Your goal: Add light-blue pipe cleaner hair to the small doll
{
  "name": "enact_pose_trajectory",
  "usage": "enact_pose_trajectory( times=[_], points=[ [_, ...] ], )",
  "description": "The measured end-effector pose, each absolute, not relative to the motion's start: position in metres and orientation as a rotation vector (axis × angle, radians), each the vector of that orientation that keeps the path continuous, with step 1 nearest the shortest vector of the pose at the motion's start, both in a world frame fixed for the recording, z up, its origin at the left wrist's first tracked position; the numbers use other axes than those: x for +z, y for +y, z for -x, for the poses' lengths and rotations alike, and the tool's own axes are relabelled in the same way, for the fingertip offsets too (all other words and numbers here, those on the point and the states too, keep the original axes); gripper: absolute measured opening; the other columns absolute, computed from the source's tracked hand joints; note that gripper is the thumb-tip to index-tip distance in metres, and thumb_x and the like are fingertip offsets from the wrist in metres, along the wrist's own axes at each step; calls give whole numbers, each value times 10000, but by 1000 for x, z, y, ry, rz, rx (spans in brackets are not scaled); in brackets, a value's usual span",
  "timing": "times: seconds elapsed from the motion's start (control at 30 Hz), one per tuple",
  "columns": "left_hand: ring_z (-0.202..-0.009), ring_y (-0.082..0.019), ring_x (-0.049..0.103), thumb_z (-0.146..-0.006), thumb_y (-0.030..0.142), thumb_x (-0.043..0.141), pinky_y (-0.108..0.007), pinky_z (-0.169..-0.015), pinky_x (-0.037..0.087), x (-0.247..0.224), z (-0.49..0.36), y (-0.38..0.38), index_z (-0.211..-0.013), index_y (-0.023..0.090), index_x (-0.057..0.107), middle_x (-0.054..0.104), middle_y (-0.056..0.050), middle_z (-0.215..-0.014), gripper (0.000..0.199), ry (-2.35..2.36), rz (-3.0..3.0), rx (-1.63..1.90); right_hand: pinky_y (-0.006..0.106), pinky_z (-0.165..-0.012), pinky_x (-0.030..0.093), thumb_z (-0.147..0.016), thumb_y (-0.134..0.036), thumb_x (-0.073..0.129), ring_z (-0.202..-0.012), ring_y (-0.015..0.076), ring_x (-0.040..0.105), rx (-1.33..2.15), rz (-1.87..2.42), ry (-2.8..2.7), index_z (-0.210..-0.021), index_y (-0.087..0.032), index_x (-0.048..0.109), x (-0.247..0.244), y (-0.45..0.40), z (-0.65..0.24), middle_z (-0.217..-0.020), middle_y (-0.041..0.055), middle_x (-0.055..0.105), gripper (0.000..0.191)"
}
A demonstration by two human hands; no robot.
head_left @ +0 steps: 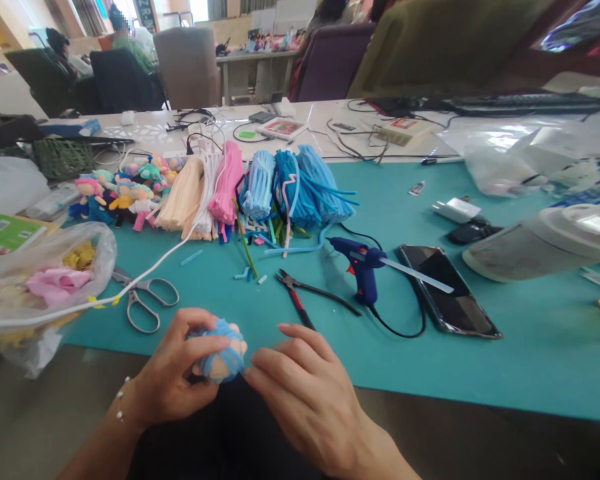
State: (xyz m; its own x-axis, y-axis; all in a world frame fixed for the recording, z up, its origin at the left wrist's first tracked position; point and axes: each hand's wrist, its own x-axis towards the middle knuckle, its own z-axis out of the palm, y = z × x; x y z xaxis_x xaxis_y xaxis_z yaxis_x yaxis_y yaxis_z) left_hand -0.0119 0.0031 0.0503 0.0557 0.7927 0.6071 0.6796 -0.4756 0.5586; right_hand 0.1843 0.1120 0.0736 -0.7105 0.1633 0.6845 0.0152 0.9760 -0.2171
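My left hand (180, 367) is wrapped round a small doll head (223, 360) of beige and light-blue fuzzy pipe cleaner, held above my lap at the table's front edge. Blue strands cross its beige surface. Close against its right side, the thumb and forefinger of my right hand (305, 393) are pinched together; whatever is between them is too small to make out. Beyond my hands lie grey-handled scissors (147, 297), red-and-black pliers (300, 297) and a blue glue gun (363, 267) with a glue stick in its back.
Bundles of beige, pink (227, 187) and blue pipe cleaners (307, 187) stand behind the tools. Several small dolls (123, 193) are heaped left of them. A plastic bag (100, 243), a white cable (165, 257), a phone (450, 290) and a lidded cup (540, 243) lie around.
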Motion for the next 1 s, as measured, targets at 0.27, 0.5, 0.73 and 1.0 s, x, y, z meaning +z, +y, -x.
enact_pose_trajectory(
  times=[0.27,0.5,0.73,1.0],
  points=[
    [-1059,-219,557,-767,44,642,-341,-857,576,51,12,4,-1237,234,556,489,-87,-1144,514,1519,-2103,1380,338,-1064,375,-1079,-157,331,-749,140,566,271,55,-2367,-895,-175,693,78,113,-182,-948,-4,763,406],
    [-986,-224,561,-768,130,717,-356,-806,558,50,11,7,-1188,256,568,510,-78,-1096,463,1481,-2028,1438,340,-1039,414,-1067,-134,339,-716,141,565,263,106,-2364,-875,-190,688,79,111,-180,-865,-7,742,402],
    [-985,-222,550,-807,220,746,-352,-813,528,43,13,7,-1168,261,564,500,-71,-1084,406,1403,-1836,1478,349,-998,449,-992,-92,454,-666,145,569,240,185,-2301,-886,-202,701,77,106,-180,-778,-8,705,291],
    [-961,-214,550,-810,328,774,-322,-777,521,40,11,9,-1136,267,599,506,-60,-1047,375,1297,-1682,1504,334,-1000,456,-978,-121,499,-647,125,577,257,257,-2214,-820,-225,680,77,102,-177,-768,-22,691,262]
  ],
)
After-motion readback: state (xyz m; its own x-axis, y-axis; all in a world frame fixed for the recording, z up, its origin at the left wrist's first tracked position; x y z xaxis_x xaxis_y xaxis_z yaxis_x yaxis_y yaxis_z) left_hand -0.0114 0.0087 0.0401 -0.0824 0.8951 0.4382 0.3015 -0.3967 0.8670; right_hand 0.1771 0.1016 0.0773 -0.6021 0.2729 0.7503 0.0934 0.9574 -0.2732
